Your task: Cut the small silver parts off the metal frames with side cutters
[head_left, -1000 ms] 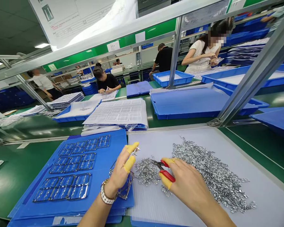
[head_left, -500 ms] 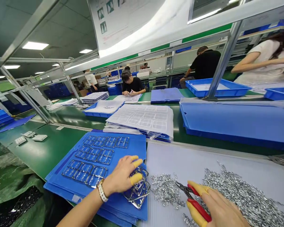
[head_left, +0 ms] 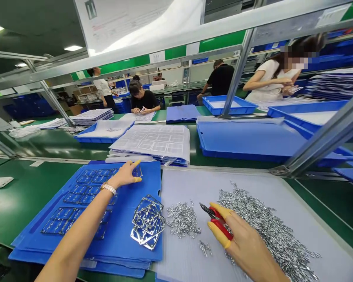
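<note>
My left hand (head_left: 125, 175), with yellow finger covers, reaches to the right end of the back row on the blue sheet (head_left: 145, 256). Its thumb and forefinger hold the edges of a small metal frame (head_left: 139, 171). Similar frames (head_left: 73, 194) lie in rows, partly hidden by my forearm. A loose pile of frames (head_left: 148, 221) sits at the sheet's right side. My right hand (head_left: 241, 235) grips red-handled pliers (head_left: 219, 224), jaws pointing left above the white sheet (head_left: 179, 258). Nearby lie a small heap of silvery metal pieces (head_left: 182, 219) and a much larger heap (head_left: 261, 223).
Behind the work surface are a stack of white-covered sheets (head_left: 153, 141), a large blue tray (head_left: 247, 139) and a smaller tray with metal bits (head_left: 102, 133). A metal post (head_left: 323, 137) slants up at right. Several people work beyond the bench.
My left hand has moved from the frame pile to the back row, carrying a frame. My right hand still holds the pliers beside the small heap. The camera view has swung left and back.
</note>
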The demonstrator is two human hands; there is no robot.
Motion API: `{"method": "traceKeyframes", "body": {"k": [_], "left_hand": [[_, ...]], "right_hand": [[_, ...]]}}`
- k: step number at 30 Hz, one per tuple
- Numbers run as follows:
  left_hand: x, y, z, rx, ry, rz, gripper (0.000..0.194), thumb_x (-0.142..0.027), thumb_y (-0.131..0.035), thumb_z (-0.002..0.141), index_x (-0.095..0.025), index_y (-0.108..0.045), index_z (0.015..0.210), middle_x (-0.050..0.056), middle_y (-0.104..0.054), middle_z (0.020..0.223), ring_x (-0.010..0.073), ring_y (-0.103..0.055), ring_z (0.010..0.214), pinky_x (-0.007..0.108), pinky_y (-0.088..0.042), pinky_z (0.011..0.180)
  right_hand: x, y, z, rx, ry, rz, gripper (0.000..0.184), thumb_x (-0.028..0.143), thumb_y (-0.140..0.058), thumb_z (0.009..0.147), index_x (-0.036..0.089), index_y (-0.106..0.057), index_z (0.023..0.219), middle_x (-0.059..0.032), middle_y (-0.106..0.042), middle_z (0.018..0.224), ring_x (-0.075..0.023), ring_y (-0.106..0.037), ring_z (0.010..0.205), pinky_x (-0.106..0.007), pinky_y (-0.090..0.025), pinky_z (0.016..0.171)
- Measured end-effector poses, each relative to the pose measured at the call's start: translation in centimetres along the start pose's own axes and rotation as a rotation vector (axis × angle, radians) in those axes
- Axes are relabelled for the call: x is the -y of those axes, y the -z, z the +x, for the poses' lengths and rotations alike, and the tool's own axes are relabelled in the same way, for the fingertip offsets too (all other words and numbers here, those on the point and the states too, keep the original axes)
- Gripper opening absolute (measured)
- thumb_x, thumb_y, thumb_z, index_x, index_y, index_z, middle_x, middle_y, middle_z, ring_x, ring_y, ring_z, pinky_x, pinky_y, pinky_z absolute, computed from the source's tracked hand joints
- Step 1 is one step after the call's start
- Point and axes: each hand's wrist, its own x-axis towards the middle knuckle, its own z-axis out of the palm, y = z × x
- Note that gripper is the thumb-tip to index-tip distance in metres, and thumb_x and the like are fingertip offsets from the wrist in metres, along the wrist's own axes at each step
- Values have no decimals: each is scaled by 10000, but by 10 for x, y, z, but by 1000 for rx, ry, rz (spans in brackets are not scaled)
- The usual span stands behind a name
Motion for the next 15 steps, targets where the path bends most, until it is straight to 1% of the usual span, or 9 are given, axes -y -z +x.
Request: {"method": "traceKeyframes", "body": {"k": [2,3,4,5,7,9,11,13,15], "left_hand": [[-17,1,-15,-37,-40,-318,819,-560,-509,779,-260,-187,1469,131,-480,1269,271,-543,1010,444,-404,908],[-30,-1,-23,-43,-63,-608,757,-578,-439,818,-275,-189,1466,123,-471,1295,247,-568,959,423,-426,876],[-46,-4,-31,-23,-84,-963,701,-599,-377,841,-297,-220,1453,112,-465,1316,234,-591,907,418,-443,841],[-63,-9,-39,47,-98,-1280,673,-628,-336,845,-305,-273,1432,107,-481,1305,230,-610,855,426,-453,813],[-99,-23,-51,193,-99,-1687,682,-658,-298,844,-241,-386,1377,128,-558,1201,241,-632,784,428,-460,764],[-130,-38,-56,320,-68,-1920,656,-639,-329,847,-204,-450,1323,137,-591,1157,251,-640,783,428,-463,752],[-151,-53,-56,390,-32,-2028,618,-612,-360,854,-192,-476,1292,140,-585,1186,244,-644,792,375,-462,710],[-161,-63,-55,414,3,-2063,597,-593,-378,861,-202,-459,1305,137,-583,1198,227,-646,787,326,-451,671],[-164,-70,-53,428,42,-2064,595,-578,-389,867,-213,-425,1336,132,-607,1153,210,-643,772,309,-447,659]], "right_hand": [[0,1,0,-3,-27,-17,398,433,-464,871,215,-527,1197,-79,-666,1062,-226,-629,957,-373,-521,781],[2,0,1,-8,-16,-26,377,409,-465,869,207,-536,1178,-81,-669,1052,-228,-629,956,-381,-517,787],[4,-2,3,-15,10,-33,352,384,-466,868,204,-544,1160,-79,-672,1039,-226,-628,953,-385,-511,791],[7,-4,5,-33,48,-39,331,362,-467,867,205,-551,1146,-76,-673,1026,-222,-626,945,-386,-505,794],[16,-6,9,-94,135,-57,318,338,-473,869,209,-552,1149,-74,-667,1017,-217,-617,934,-385,-488,796],[28,-5,13,-174,216,-95,342,327,-486,871,199,-536,1184,-86,-657,1016,-221,-601,926,-384,-465,789],[42,0,16,-221,268,-147,368,296,-504,865,178,-522,1213,-97,-649,993,-227,-583,901,-382,-438,773],[56,4,18,-211,286,-187,373,248,-531,844,176,-529,1210,-91,-643,972,-225,-565,870,-373,-409,754],[65,5,21,-185,277,-210,367,205,-560,814,181,-552,1181,-75,-638,943,-220,-547,841,-360,-385,731]]}}
